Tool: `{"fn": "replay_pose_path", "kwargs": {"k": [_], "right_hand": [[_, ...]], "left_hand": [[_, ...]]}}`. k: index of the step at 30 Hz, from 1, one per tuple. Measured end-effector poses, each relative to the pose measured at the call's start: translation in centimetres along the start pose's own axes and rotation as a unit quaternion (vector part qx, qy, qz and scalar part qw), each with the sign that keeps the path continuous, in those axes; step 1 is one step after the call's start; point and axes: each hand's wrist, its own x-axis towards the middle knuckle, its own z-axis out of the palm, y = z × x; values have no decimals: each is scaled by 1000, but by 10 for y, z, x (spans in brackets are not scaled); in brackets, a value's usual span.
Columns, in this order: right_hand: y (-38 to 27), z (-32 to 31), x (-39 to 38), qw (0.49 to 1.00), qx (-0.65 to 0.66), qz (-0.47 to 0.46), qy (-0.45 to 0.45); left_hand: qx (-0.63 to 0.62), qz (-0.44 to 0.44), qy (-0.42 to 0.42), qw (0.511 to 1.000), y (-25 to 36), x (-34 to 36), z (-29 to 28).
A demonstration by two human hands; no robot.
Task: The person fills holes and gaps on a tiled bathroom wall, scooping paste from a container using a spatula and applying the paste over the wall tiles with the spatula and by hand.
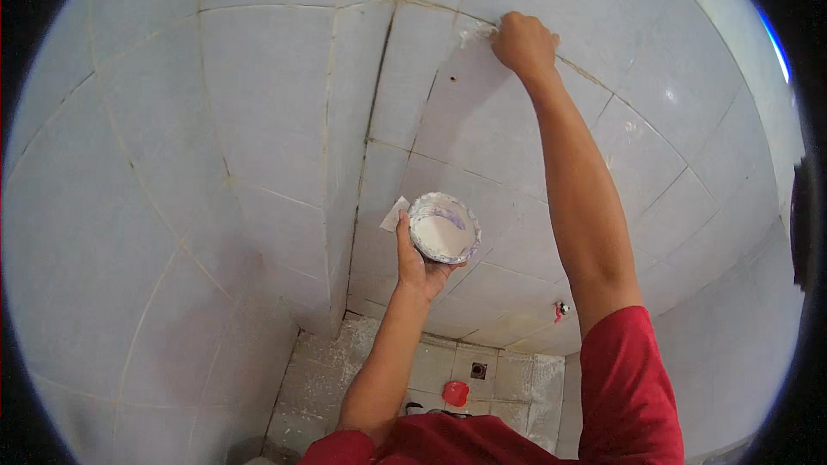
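My left hand (pixel 420 267) cradles a round bowl (pixel 444 228) of white paste, its rim and inside smeared with white and purple. A small pale flat piece (pixel 393 213) sticks up beside my left thumb against the bowl. My right hand (pixel 524 43) is raised high with curled fingers at a horizontal joint in the tiled wall (pixel 491 120). A white smear (pixel 472 33) lies on the tile just left of those fingers. Whatever that hand holds, if anything, is hidden. A small dark hole (pixel 452 78) shows in the tile below the smear.
A tiled side wall (pixel 250 95) with an inner corner stands to the left. Low on the wall is a small metal fitting (pixel 561 310) with red on it. Below, the stained tiled floor (pixel 319 379) holds a square drain (pixel 478 370) and a red object (pixel 456 393).
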Motion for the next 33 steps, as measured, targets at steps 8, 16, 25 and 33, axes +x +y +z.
{"fn": "replay_pose_path", "kwargs": {"k": [8,16,25,33], "right_hand": [[2,-4,1,999,26,37,16],[1,8,-3,999,30,4,34],[-16,0,11,998,12,60,29],[16,12,6,997,42,64,-8]], "left_hand": [[10,16,-23,1000,-2,0,-3],[2,-9,-11,1000,1,1,-3],[2,-16,-13,1000,0,8,-8],[-8,-12,-37,999,0,6,-5]]}}
